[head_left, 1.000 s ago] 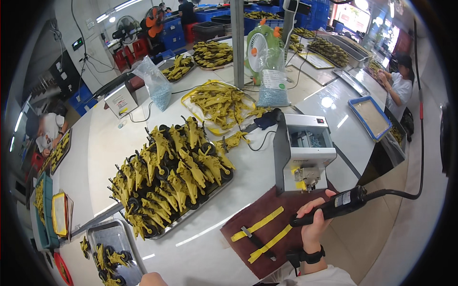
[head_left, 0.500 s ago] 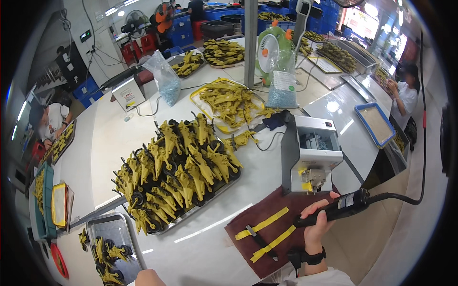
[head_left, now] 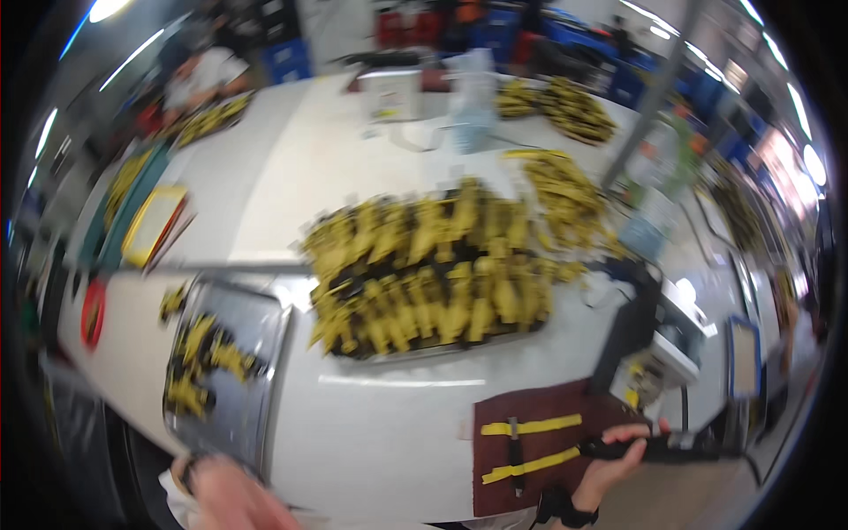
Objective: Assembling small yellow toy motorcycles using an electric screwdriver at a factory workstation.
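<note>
Black driver is gripped in the right hand by the maroon mat, probably parts-fetching time lol, so next calls for the left hand (too blurry to tell its grip) reaching the metal tray.

Lettering: none legible; view motion-blurred. White box: yellowish mark on front face, unreadable. Black handheld tool: pale patch on body, unreadable. White bench machine: housing markings too blurred to tell.
</note>
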A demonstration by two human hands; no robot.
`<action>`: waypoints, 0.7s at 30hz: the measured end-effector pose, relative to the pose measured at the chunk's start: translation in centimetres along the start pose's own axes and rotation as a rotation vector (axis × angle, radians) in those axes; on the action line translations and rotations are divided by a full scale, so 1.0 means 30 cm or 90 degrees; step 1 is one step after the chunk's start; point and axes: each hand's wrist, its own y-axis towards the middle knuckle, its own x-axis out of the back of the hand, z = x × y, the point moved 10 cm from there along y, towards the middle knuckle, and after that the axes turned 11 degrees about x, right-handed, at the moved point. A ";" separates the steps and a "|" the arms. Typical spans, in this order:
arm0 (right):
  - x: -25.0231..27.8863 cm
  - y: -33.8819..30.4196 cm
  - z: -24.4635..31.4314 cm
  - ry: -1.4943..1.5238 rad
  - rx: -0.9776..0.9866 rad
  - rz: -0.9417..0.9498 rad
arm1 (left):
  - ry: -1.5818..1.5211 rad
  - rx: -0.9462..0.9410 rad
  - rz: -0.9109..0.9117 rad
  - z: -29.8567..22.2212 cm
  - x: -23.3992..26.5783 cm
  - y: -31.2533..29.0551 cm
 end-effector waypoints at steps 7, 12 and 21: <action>-0.024 0.020 0.057 0.041 -0.001 -0.038 | 0.470 0.675 0.234 1.369 0.523 -0.672; -0.204 -0.015 0.113 0.006 0.003 -0.006 | 0.251 1.099 0.276 1.580 0.541 -1.295; -0.114 -0.004 0.032 -0.049 -0.053 0.056 | 0.391 0.856 0.230 1.537 0.497 -1.152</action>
